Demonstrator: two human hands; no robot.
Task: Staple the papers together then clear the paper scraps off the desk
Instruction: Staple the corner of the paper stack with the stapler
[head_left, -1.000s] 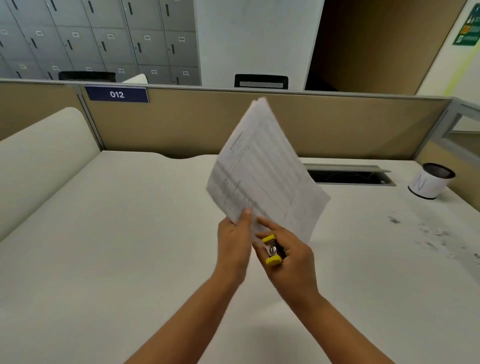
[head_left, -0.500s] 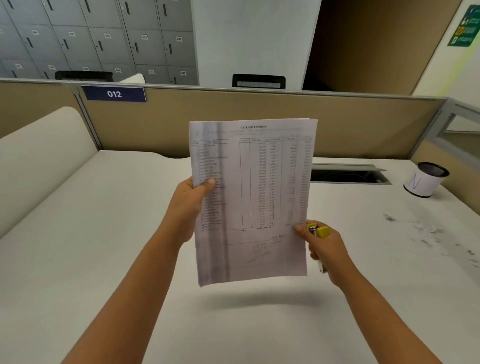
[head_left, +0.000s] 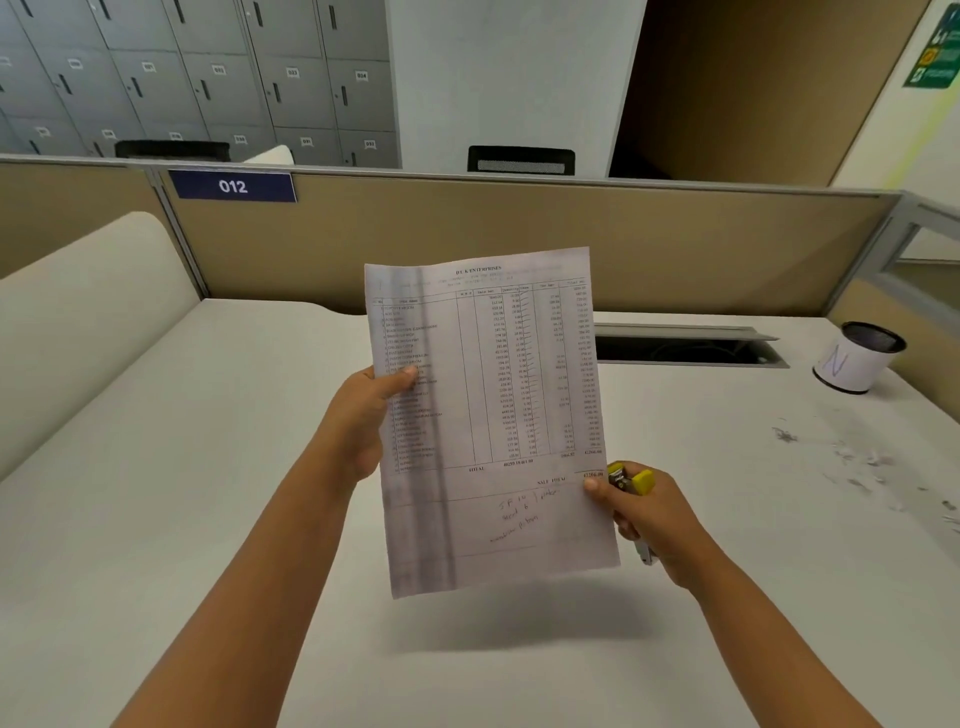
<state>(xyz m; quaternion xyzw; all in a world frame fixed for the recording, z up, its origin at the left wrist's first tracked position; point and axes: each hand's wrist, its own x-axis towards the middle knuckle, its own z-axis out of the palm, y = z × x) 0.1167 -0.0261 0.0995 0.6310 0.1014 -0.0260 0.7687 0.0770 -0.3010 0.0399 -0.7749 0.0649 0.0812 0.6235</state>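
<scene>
white desk (head_left: 182, 519) filling most of view, beige partition (head_left: 519, 244) along far edge w/ blue "012" tag (head_left: 232, 186) at upper left. grey lockers (head_left: 197, 78) beyond partition, two black chair backs peeking over top. open cable slot (head_left: 685, 349) set in desk at right, near partition. white cup (head_left: 854, 358) w/ dark rim standing upright at far right, scribble on side, well apart from hands.

papers (head_left: 488, 415) held up off desk at centre, near upright, slightly tilted, printed table facing camera, handwriting near bottom, shadow on desk below. can't tell no. of sheets or whether stapled.

left hand (head_left: 363, 415) gripping left edge of papers abt mid height, thumb over front, fingers hidden behind. right hand (head_left: 654, 514) at lower right edge of papers, thumb tip pressed on front of sheet, rest curled round stapler (head_left: 631, 480) – yellow end and metal bit sticking out above fist, just beside paper edge, another bit showing under fist. both forearms bare, reaching in from bottom.

scraps (head_left: 857, 457) scattered on desk at right, below cup, small grey-white bits and smudges, well apart from papers.
</scene>
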